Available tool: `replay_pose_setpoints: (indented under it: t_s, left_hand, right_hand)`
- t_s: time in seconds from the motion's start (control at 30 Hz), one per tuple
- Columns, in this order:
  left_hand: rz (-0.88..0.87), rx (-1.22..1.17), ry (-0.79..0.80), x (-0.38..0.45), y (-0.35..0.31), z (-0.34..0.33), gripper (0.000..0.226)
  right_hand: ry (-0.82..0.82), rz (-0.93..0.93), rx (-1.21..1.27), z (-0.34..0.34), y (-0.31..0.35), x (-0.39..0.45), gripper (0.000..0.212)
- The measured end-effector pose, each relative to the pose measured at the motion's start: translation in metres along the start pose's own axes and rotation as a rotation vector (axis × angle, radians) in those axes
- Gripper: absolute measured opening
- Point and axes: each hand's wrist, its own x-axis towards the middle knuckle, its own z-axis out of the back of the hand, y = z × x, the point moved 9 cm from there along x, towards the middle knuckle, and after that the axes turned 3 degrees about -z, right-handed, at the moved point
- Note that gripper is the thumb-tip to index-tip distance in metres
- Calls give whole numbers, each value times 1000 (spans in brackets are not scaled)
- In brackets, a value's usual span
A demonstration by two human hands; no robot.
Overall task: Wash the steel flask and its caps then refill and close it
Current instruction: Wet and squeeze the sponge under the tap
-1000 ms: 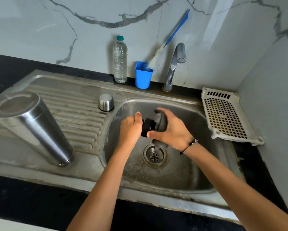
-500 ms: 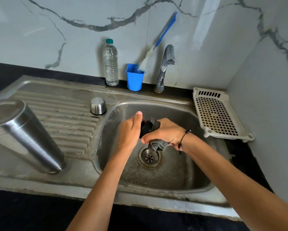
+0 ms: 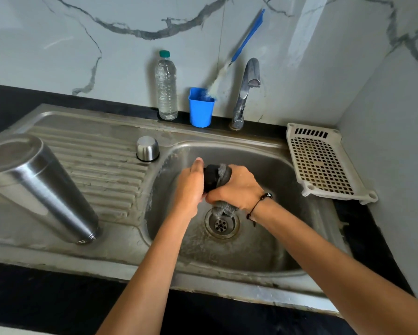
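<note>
The steel flask [image 3: 41, 189] stands upside down on the draining board at the left. A steel outer cap [image 3: 147, 149] sits mouth down near the sink bowl's left rim. Over the sink bowl [image 3: 263, 238] my left hand [image 3: 190, 187] grips a black inner cap [image 3: 211, 177]. My right hand [image 3: 237, 187] presses a grey scrubber [image 3: 223, 174] around that cap; part of the scrubber hangs below my palm above the drain [image 3: 221, 223].
A water bottle [image 3: 166, 87], a blue cup [image 3: 200, 107] holding a blue-handled bottle brush [image 3: 246, 39], and the tap [image 3: 246, 90] line the back wall. A white perforated tray [image 3: 321, 163] lies upside down right of the sink.
My hands have stayed together over the drain; my right hand has turned the scrubber around the black cap. The camera has shifted slightly.
</note>
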Motion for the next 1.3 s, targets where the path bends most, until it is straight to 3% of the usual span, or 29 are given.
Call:
replay_pose_setpoints:
  t_s: [0.07,0.2,0.27,0.33,0.4,0.47,0.53,0.73,0.9,0.97,1.03,1.1,1.17,1.3]
  left_hand:
    - [-33,-45,-51,0,4,2,41]
    - [-166,-34,-157,-10,-1,7,50]
    - [-149,-94,-191,-13,2,9,49]
    - [-95,-149,-184,-11,8,8,46]
    - [-54,-162,-113,-9,12,3,43]
    - [-28,-145,-42,-10,14,-2,41]
    - [-15,-125,-11,-12,14,-5,41]
    - [-185,48,-79,-13,9,0,46]
    - [-238,-56,-49,-13,5,-7,39]
    - [-194,-171,1,-14,4,-14,30]
    - [-134,-303,27,-14,4,-17,22]
    - [-94,-381,84,-13,4,-20,14]
    - [-69,-405,190,-12,7,-25,27]
    - [-52,-404,457,-20,6,-39,58]
  right_hand:
    - [65,-109,336,-9,-11,-2,19]
    - [113,-182,509,-14,-18,-5,15]
    - [-39,-33,324,4,-9,-1,30]
    - [-173,227,-41,15,13,-8,63]
    - [-137,414,-401,-2,28,-19,80]
    - [-164,450,-676,-13,27,-23,81]
    - [-214,410,-765,-13,22,-19,73]
    - [-44,22,-410,-3,-3,7,30]
    - [263,-320,446,-20,-35,-3,8]
    - [189,-264,461,-12,-42,5,12]
    - [16,-120,297,8,-40,15,23]
    - [-21,-28,304,14,-35,17,33]
    - [3,33,322,10,-32,16,36]
    - [-164,153,155,27,-24,16,28]
